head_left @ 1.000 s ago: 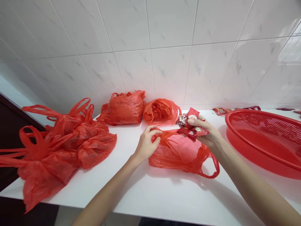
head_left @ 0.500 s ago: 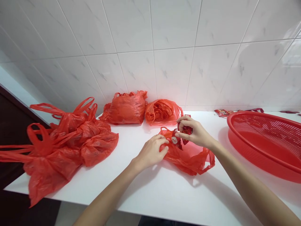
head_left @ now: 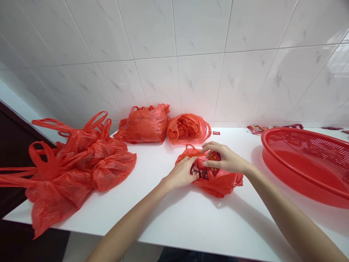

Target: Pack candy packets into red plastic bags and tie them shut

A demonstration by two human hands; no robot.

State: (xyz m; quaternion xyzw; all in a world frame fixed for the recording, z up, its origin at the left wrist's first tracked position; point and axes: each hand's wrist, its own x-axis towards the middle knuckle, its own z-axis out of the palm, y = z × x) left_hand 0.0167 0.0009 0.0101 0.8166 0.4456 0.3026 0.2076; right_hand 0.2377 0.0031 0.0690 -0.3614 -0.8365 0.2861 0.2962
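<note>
A red plastic bag point(head_left: 222, 187) lies open on the white table before me, with several shiny dark red packets point(head_left: 203, 174) in its mouth. My left hand point(head_left: 182, 173) reaches over the bag's left rim, thumb and fingers curled around a dark red packet with white print point(head_left: 194, 169). From the right, my right hand point(head_left: 226, 157) arches over the opening. Its thumb and fingers are closed on a red packet point(head_left: 215, 157) with yellowish marks, partly covered by the fingers.
Several tied red bags point(head_left: 79, 160) crowd the table's left side. By the tiled wall sit a full red bag point(head_left: 147, 125), a bag of crumpled plastic point(head_left: 188, 127) and a small red packet point(head_left: 216, 133). A red mesh basket point(head_left: 302, 171) stands right, with flat red packets point(head_left: 256, 129) behind it.
My left hand has moved right, into the bag's mouth. My right hand has lowered slightly with a packet, and the small packet on the table behind it now shows. The bag's right handle has sunk.
</note>
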